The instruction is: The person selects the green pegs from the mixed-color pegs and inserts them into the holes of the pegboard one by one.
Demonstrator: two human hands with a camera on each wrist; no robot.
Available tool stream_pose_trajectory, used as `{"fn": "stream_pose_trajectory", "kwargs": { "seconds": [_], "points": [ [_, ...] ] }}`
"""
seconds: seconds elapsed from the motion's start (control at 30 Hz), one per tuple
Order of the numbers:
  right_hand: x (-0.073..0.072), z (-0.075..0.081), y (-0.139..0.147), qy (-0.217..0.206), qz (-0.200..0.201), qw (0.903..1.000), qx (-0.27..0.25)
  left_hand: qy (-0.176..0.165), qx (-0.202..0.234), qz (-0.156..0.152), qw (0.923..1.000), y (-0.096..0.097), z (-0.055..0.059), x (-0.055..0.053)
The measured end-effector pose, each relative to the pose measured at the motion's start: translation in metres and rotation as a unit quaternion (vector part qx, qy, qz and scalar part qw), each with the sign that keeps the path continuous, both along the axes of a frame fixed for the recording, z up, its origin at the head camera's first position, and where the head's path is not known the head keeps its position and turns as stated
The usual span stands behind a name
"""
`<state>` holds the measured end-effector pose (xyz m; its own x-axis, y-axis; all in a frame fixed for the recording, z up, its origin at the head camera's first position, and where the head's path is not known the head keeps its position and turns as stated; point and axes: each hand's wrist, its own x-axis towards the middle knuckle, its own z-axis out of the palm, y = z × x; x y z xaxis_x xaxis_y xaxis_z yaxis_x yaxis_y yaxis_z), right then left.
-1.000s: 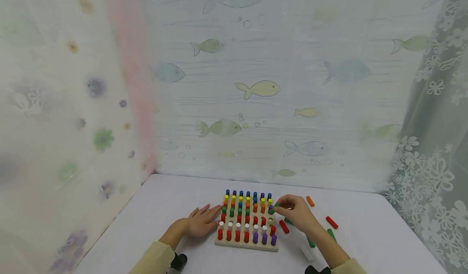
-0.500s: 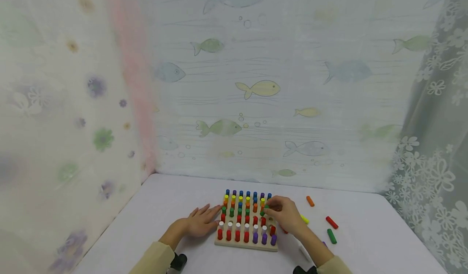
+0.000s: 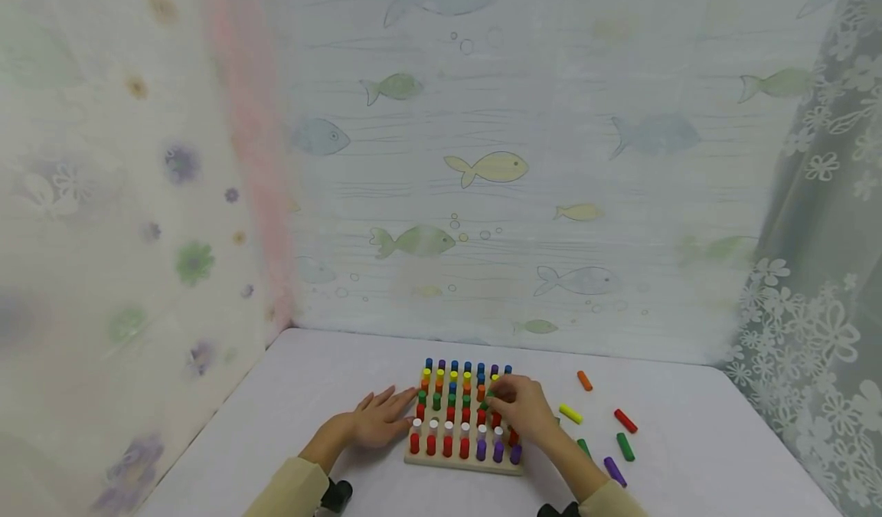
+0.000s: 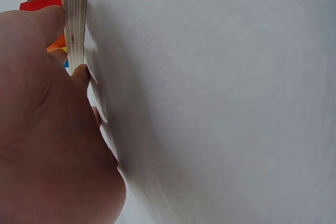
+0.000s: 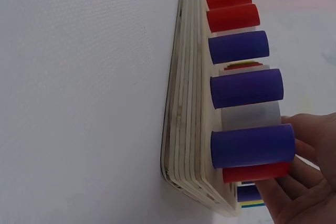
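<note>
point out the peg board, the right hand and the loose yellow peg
Peg board [image 5: 186, 108]: right wrist view, on its layered side edge.
Right hand [image 3: 525, 405]: head view, on the back of the hand.
Loose yellow peg [image 3: 570, 413]: head view, on the middle of its side.

Pale sheeting [image 3: 510, 195] printed with sketched fish and bubbles hangs behind a white-covered worktop [image 3: 730, 433] in a small, screened-off indoor corner with a homelike look. A flower-dotted panel [image 3: 124, 218] edged by a pink strip [image 3: 241, 142] closes in the left side, while a sheer gray curtain [image 3: 820, 287] with white lace blossoms drapes the right. The soft decor and a colorful wooden pegboard [image 3: 465, 467] suit a home or playroom; which one cannot be told.
</note>
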<state>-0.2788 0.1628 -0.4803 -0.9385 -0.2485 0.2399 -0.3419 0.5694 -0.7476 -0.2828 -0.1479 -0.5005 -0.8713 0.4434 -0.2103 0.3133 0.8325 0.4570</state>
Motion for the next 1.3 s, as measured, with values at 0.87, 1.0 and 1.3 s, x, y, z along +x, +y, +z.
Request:
{"fn": "stream_pose_trajectory", "kwargs": {
  "seconds": [0.87, 1.0, 1.3],
  "points": [
    [0.0, -0.003, -0.008, 0.002, 0.033, 0.9983, 0.049, -0.004, -0.002, 0.001, 1.0, 0.0, -0.001, -0.002],
    [0.0, -0.001, -0.007, -0.002, 0.038, 0.9979, 0.053, -0.006, -0.002, 0.005, 1.0, -0.001, -0.005, -0.005],
    [0.008, 0.012, 0.005, -0.01, 0.036, 0.9982, 0.047, 0.0, 0.0, 0.006, 1.0, -0.002, -0.011, -0.007]
  ]
}}
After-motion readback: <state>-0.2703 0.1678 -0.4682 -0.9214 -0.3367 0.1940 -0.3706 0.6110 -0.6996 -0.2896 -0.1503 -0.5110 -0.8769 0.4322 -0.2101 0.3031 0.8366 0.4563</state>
